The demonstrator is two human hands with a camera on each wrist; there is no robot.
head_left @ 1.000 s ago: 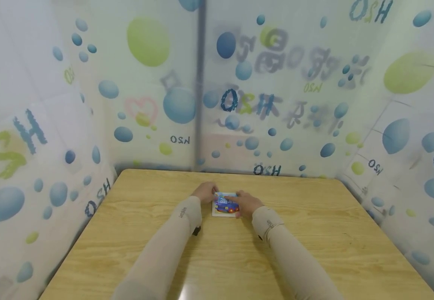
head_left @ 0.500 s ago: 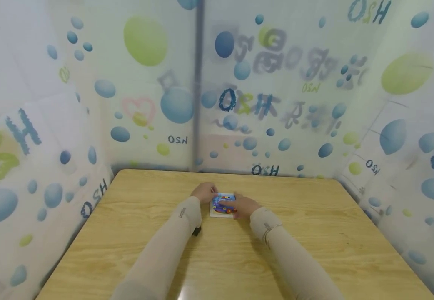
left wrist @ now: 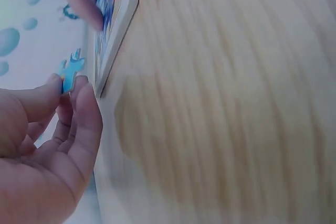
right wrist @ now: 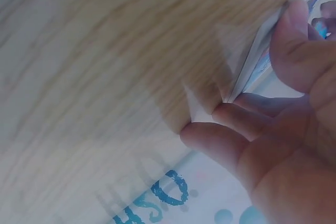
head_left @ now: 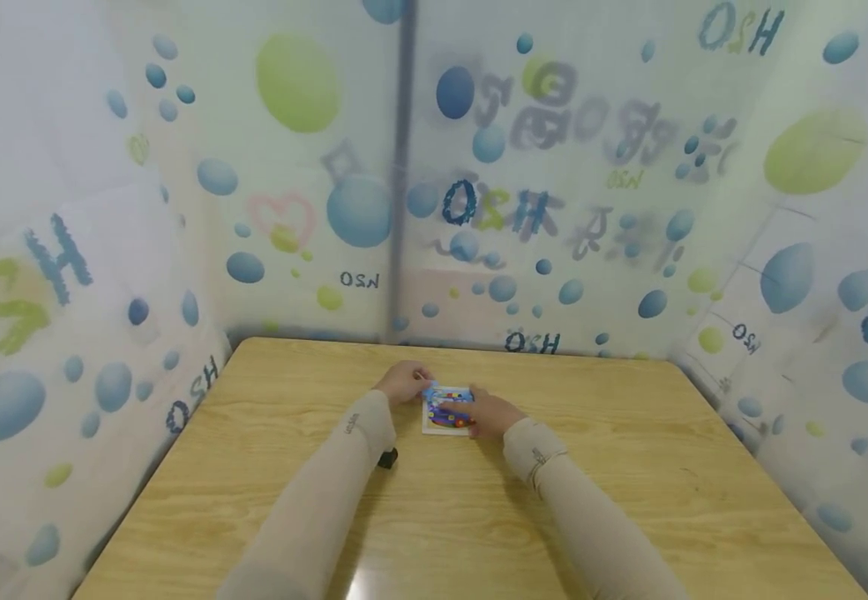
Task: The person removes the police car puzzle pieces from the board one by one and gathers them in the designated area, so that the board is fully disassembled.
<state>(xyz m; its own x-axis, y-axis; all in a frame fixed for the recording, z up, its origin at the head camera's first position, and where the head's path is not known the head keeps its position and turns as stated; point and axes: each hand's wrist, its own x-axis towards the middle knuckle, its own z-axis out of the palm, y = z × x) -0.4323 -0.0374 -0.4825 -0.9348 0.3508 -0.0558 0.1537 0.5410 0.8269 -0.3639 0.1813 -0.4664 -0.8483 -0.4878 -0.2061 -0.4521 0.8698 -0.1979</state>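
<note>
A small jigsaw puzzle (head_left: pixel 451 420) in a white tray, printed with a colourful vehicle, lies on the table. My left hand (head_left: pixel 402 383) is at its far left corner. In the left wrist view, that hand's thumb and fingers pinch a light-blue puzzle piece (left wrist: pixel 72 72), held just off the tray corner. My right hand (head_left: pixel 494 414) holds the tray's right side, its index finger lying across the picture. In the right wrist view, its thumb (right wrist: pixel 296 22) presses the tray's edge and other fingertips touch the table by the corner. The right hand hides part of the picture.
The wooden table (head_left: pixel 629 467) runs under both arms. Printed curtains (head_left: pixel 569 208) with dots and letters close in the back and both sides. A small black object (head_left: pixel 387 457) shows at the left sleeve's cuff.
My right index finger has slid left over the picture, and the puzzle has shifted slightly left. My left hand has drawn a little away from the corner, bringing the light-blue piece into sight.
</note>
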